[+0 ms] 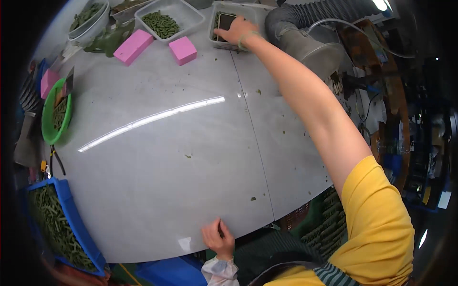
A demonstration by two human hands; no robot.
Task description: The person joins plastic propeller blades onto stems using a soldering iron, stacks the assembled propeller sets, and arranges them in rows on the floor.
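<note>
My right arm reaches to the far side of the table, and my right hand (237,31) grips a dark-screened phone (226,22) by its edges. The phone lies over a clear plastic container (248,14) with green pieces in it. Close to the near table edge, my left hand (219,240) rests with its fingers curled in. Whatever it may hold is hidden. A pale sleeve (220,271) covers its wrist.
Another clear tub (194,18) of green pieces stands at the back, near pink blocks (182,50). At left are a green basket (68,112), pliers (57,159) and a blue crate (71,209) full of green strips. A duct hood (319,55) sits back right.
</note>
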